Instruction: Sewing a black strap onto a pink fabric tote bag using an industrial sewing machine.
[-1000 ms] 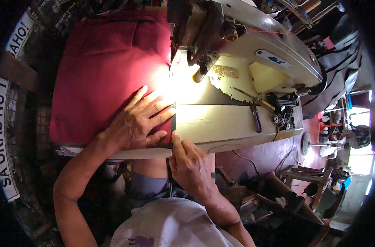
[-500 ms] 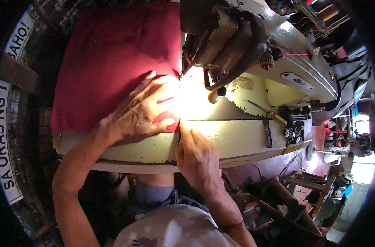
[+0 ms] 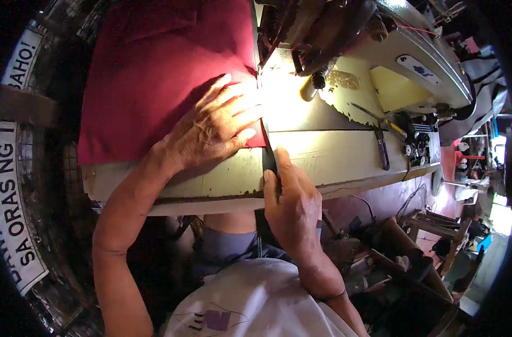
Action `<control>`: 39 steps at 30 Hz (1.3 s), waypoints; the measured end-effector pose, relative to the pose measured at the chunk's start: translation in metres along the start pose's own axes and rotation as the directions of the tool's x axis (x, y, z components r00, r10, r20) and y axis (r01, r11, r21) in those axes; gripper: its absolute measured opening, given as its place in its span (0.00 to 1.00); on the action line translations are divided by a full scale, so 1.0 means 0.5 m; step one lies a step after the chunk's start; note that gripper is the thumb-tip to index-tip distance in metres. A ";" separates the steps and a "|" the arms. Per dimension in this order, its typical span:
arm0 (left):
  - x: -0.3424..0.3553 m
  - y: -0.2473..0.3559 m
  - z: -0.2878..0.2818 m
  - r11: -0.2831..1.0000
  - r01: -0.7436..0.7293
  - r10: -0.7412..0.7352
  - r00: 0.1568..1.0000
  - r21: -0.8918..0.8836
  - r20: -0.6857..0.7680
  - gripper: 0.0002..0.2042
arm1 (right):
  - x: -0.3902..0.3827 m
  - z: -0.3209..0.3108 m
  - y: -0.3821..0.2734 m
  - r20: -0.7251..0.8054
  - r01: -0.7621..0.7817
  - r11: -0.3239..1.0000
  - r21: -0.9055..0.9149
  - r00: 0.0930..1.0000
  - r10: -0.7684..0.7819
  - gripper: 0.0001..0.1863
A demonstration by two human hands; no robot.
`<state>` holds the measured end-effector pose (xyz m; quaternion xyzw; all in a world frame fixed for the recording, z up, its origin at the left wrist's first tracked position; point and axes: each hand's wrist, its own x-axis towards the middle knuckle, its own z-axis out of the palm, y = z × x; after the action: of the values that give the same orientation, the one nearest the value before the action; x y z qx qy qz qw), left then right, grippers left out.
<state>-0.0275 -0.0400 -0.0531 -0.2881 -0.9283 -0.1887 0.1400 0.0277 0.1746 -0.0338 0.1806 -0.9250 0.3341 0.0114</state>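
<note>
Dark red fabric (image 3: 138,106) lies spread on the pale, worn sewing machine table, its right edge running up to the sewing machine (image 3: 323,31). My left hand (image 3: 216,123) rests flat on the cloth near that edge, fingers apart and pointing toward the needle area. A narrow dark strip (image 3: 269,139) follows the fabric's edge and hangs toward the table front. Just right of the near corner, my right hand (image 3: 292,194) pinches this strip between thumb and forefinger. Glare and the machine head hide the needle and presser foot.
A small lamp (image 3: 309,90) lights the sewing area. On the table's right lie a yellow-handled screwdriver (image 3: 396,130) and a dark slim tool (image 3: 383,149), beside a bobbin winder (image 3: 421,147). A wire grille with white signs (image 3: 25,213) stands at left; clutter fills the lower right.
My right hand has drawn back from the fabric corner along the strip, baring more of it. My left hand stays flat on the cloth. The whole view has shifted slightly.
</note>
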 end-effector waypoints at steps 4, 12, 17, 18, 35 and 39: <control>-0.002 -0.001 0.000 1.000 0.010 -0.009 1.000 0.004 -0.029 0.17 | -0.003 -0.002 -0.004 0.053 0.031 0.999 -0.036 0.998 -0.029 0.22; 0.000 0.004 -0.001 1.000 -0.016 0.017 0.999 0.016 -0.038 0.17 | 0.002 -0.006 -0.007 0.089 0.062 0.997 -0.043 0.994 -0.058 0.20; -0.002 0.006 -0.004 1.000 -0.007 0.007 1.000 0.007 -0.021 0.17 | 0.009 -0.008 -0.003 0.152 0.136 0.984 -0.119 0.981 -0.117 0.19; -0.002 0.005 -0.004 1.000 -0.012 0.013 1.000 0.010 -0.019 0.17 | 0.010 -0.008 -0.003 0.154 0.133 0.984 -0.119 0.981 -0.114 0.19; -0.010 0.005 -0.025 0.991 -0.101 0.107 0.992 -0.092 0.060 0.20 | 0.026 -0.018 0.001 0.245 0.328 0.924 -0.195 0.929 -0.278 0.25; -0.006 0.005 -0.030 0.993 -0.076 0.085 0.992 -0.096 0.089 0.20 | 0.030 -0.016 0.003 0.265 0.308 0.927 -0.212 0.932 -0.249 0.25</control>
<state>-0.0213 -0.0458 -0.0402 -0.3399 -0.9118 -0.2119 0.0909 0.0125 0.1759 -0.0263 0.3458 -0.9193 0.1861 -0.0270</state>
